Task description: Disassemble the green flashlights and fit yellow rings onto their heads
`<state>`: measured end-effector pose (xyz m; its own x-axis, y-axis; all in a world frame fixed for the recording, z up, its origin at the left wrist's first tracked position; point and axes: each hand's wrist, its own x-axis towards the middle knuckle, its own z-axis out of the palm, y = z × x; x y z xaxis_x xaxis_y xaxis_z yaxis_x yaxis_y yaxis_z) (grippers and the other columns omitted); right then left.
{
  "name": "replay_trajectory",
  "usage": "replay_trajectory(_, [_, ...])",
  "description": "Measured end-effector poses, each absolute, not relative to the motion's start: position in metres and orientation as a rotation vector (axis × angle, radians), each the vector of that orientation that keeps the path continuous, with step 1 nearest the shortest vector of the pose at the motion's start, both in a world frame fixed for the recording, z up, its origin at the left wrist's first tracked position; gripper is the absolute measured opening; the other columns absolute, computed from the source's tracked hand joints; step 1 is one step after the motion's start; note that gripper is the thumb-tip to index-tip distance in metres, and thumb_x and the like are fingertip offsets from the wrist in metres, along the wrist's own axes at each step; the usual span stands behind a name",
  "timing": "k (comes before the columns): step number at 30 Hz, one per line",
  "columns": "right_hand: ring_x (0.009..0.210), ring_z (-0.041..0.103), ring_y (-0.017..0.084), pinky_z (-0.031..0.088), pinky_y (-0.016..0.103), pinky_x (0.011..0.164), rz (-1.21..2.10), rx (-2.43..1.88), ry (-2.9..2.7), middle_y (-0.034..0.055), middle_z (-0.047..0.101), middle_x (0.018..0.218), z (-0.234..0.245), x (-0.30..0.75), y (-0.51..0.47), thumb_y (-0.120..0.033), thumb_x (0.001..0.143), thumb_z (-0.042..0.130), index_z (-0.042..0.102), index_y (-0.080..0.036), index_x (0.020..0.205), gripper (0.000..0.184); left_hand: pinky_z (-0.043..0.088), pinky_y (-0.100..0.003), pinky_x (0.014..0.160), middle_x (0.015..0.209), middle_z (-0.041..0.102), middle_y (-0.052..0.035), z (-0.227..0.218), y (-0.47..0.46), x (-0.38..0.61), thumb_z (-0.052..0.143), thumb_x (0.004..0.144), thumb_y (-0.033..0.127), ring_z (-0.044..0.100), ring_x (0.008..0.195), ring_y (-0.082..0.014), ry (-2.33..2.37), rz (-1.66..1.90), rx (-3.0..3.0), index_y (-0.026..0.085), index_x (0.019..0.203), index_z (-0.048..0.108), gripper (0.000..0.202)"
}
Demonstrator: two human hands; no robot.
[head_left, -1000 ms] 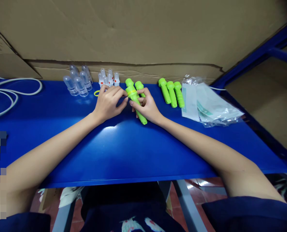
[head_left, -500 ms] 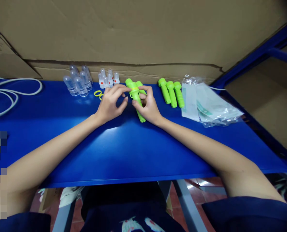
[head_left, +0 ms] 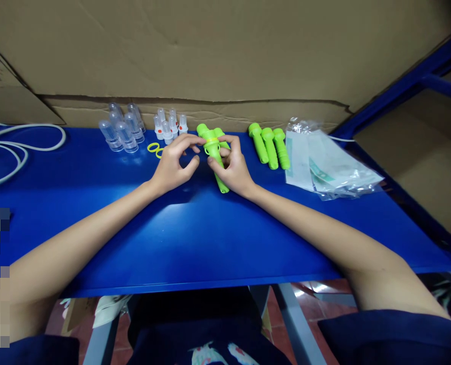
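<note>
My right hand (head_left: pixel 235 167) grips a lime-green flashlight body (head_left: pixel 220 175), its thumb on the near side and its index finger reaching to the wide upper end. On that end rests a yellow ring (head_left: pixel 211 139). Beside it, my left hand (head_left: pixel 177 161) has its thumb and fingers apart, with the index fingertip at the ring's left edge. Directly behind the held body show more green flashlight parts (head_left: pixel 201 129), partly covered by it. Two loose yellow rings (head_left: pixel 153 147) lie just left of my left hand, one partly hidden by it.
Several clear plastic caps (head_left: pixel 126 138) and small white bulb pieces (head_left: pixel 167 133) stand at the back left. Three green flashlight bodies (head_left: pixel 269 148) lie to the right, beside clear plastic bags (head_left: pixel 328 162). A white cable (head_left: pixel 39 147) loops at far left. Cardboard (head_left: pixel 225 56) backs the blue table (head_left: pixel 218 243).
My left thumb and fingers have drawn back very slightly to the left. The right hand and the flashlight body stay in place.
</note>
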<state>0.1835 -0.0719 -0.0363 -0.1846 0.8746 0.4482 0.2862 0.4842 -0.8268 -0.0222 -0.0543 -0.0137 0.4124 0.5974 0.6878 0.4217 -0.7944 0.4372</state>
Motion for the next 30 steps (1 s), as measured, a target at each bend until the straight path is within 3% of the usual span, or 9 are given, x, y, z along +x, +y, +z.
replay_trajectory(4, [0.066, 0.065, 0.021, 0.06, 0.042, 0.069, 0.702, -1.007, -1.732, -0.0022, 0.063, 0.082, -0.036, 0.184, -0.072, -0.057, 0.099, 0.069, 0.034, -0.028, 0.126, 0.053, 0.057, -0.033, 0.08, 0.125, 0.076, -0.011, -0.012, -0.055, -0.022, 0.057, 0.092, 0.015, 0.073, 0.096, -0.0183, 0.88, 1.307, 2.5, 0.018, 0.122, 0.069, 0.033])
replay_trajectory(9, [0.061, 0.062, 0.018, 0.056, 0.037, 0.063, 0.657, -1.002, -1.737, -0.0042, 0.063, 0.08, -0.04, 0.184, -0.07, -0.053, 0.099, 0.068, 0.034, -0.027, 0.125, 0.05, 0.055, -0.03, 0.076, 0.122, 0.076, -0.0103, -0.015, -0.052, -0.022, 0.059, 0.087, 0.011, 0.071, 0.091, -0.0166, 0.752, 1.384, 2.472, 0.016, 0.121, 0.071, 0.036])
replay_trajectory(19, [0.059, 0.062, 0.017, 0.052, 0.034, 0.057, 0.602, -0.969, -1.734, -0.0039, 0.064, 0.079, -0.048, 0.187, -0.065, -0.061, 0.099, 0.067, 0.035, -0.027, 0.125, 0.053, 0.054, -0.029, 0.076, 0.122, 0.074, -0.0098, -0.02, -0.05, -0.02, 0.059, 0.085, 0.011, 0.069, 0.086, -0.0147, 0.696, 1.388, 2.404, 0.017, 0.121, 0.07, 0.038])
replay_trajectory(23, [0.058, 0.059, 0.016, 0.048, 0.031, 0.055, 0.568, -0.926, -1.796, -0.0042, 0.059, 0.079, -0.049, 0.188, -0.066, -0.066, 0.105, 0.055, 0.036, -0.028, 0.13, 0.05, 0.054, -0.029, 0.075, 0.109, 0.074, -0.0082, -0.021, -0.044, -0.02, 0.059, 0.099, 0.026, 0.07, 0.086, -0.0154, 0.704, 1.4, 2.277, 0.018, 0.114, 0.067, 0.019])
replay_trajectory(27, [0.057, 0.055, 0.015, 0.05, 0.033, 0.056, 0.403, -0.857, -1.896, -0.0021, 0.059, 0.083, -0.049, 0.186, -0.068, -0.061, 0.108, 0.052, 0.035, -0.027, 0.141, 0.051, 0.057, -0.032, 0.078, 0.1, 0.07, -0.0039, -0.029, -0.035, -0.023, 0.058, 0.106, 0.056, 0.071, 0.082, -0.0158, 0.711, 1.433, 2.057, 0.027, 0.132, 0.053, 0.04])
replay_trajectory(30, [0.067, 0.062, 0.019, 0.056, 0.038, 0.065, 0.252, -0.806, -1.912, 0.0034, 0.066, 0.097, -0.051, 0.184, -0.068, -0.056, 0.108, 0.055, 0.032, -0.028, 0.148, 0.054, 0.059, -0.034, 0.08, 0.097, 0.069, -0.0029, -0.031, -0.033, -0.026, 0.053, 0.105, 0.067, 0.073, 0.082, -0.0178, 0.718, 1.413, 2.015, 0.031, 0.14, 0.047, 0.051])
